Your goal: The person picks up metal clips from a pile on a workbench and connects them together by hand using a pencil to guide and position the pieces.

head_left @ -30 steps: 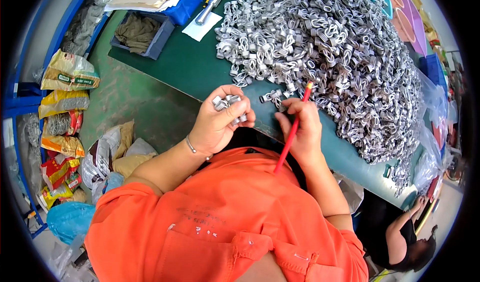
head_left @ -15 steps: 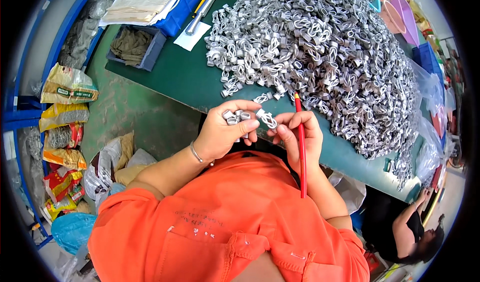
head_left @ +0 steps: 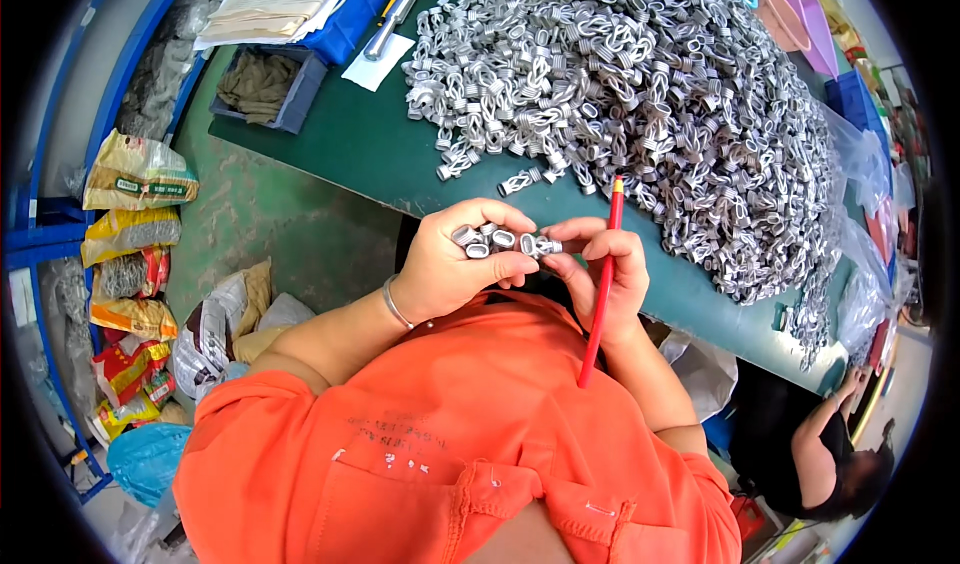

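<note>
Several small grey metal fittings with oval openings and twisted loops [head_left: 478,243] are gathered in my left hand [head_left: 445,271], its fingers closed round them. Between both hands' fingertips is one more such fitting [head_left: 541,247], pinched by my right thumb and forefinger and touching the left fingertips. A long red pencil-like stick with a yellow end [head_left: 601,309] lies across my right hand [head_left: 622,289], held in its fingers with the yellow end pointing away from me. Just beyond the hands, a big heap of the same fittings [head_left: 610,84] covers much of the green table [head_left: 370,159].
A blue-grey bin with brown cloth [head_left: 310,89] stands at the table's far left, beside papers on a blue tray [head_left: 345,24]. Bags [head_left: 140,169] line the blue shelving on the left. Another person in black [head_left: 800,444] is at the lower right, near clear plastic bags [head_left: 860,304].
The pinched fitting has turned, so its oval opening now faces up, and it sits closer to the left hand's fittings. The red stick's yellow end has swung right.
</note>
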`<state>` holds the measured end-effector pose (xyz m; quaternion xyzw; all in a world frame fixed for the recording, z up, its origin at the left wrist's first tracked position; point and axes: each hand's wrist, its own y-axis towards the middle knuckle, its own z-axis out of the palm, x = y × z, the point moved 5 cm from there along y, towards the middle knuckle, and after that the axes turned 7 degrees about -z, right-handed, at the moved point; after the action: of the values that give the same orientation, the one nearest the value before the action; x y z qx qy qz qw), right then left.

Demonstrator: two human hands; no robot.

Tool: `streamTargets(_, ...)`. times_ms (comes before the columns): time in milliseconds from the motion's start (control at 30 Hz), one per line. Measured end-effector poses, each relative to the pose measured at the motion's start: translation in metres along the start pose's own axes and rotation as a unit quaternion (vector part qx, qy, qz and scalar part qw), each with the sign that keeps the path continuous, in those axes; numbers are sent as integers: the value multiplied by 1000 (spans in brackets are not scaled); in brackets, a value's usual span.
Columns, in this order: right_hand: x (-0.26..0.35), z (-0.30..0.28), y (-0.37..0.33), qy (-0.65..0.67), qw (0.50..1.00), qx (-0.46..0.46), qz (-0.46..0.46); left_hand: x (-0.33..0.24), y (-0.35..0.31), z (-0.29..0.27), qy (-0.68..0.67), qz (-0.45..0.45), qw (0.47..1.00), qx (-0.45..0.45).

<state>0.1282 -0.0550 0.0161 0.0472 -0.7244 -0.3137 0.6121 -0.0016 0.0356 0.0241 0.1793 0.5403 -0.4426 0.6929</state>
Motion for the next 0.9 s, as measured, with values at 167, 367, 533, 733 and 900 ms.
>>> streamTargets(167, 15, -3, 5, 57, 997, -50, -17, 7, 2, -3, -56, -33, 998, -1)
streamTargets(367, 36, 7, 24, -20, 992, 8, -128, 25, 4, -5, -207, -109, 972, 14)
streamTargets(533, 20, 13, 31, -116, 982, 21, -149, 32, 5, -17, -418, -174, 891, -6)
streamTargets(733, -11, 34, 47, -306, 921, 173, -166, 28, 4, -33, -388, -126, 913, -22)
streamTargets(900, -14, 34, 43, -330, 908, 198, -163, 31, 5, -39, -307, -124, 940, -81)
